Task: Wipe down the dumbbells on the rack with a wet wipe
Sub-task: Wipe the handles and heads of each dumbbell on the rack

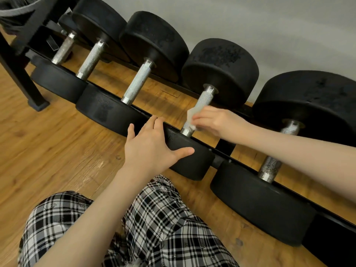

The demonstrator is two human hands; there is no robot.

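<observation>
The low black metal rack [221, 151] carries five black rubber dumbbells. The right hand [215, 120] has its fingers clamped on a white wet wipe [191, 114] against one knurled steel handle [200, 106]; the left hand [152, 145], fingers apart, rests flat on that dumbbell's near black head [192, 162].

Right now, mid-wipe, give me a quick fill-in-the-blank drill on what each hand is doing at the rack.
1. The right hand presses the wet wipe against the dumbbell's knurled metal ____.
2. The left hand rests open on the black ____ of that same dumbbell.
3. Five dumbbells sit on the rack above a ____ floor.

Missing words: handle; weight head; wooden
</observation>
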